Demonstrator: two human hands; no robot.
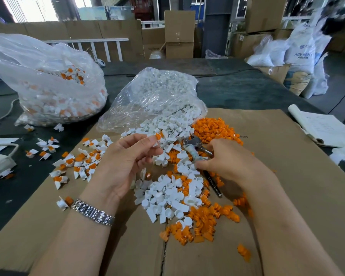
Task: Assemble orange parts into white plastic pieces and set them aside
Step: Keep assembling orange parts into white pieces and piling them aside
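- Left hand (127, 156), fingers curled, pinches a white piece (155, 143) with an orange part (158, 136) seated, above the pile (167, 194).
- Right hand (227, 162) grips a metal tool (195, 148).
- Glossy orange parts (211, 128) litter brown cardboard (277, 176).

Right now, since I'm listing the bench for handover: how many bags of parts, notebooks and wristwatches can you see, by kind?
Bag of assembled pieces: 1
Bag of white pieces: 1
Notebook: 1
Wristwatch: 1
Total: 4
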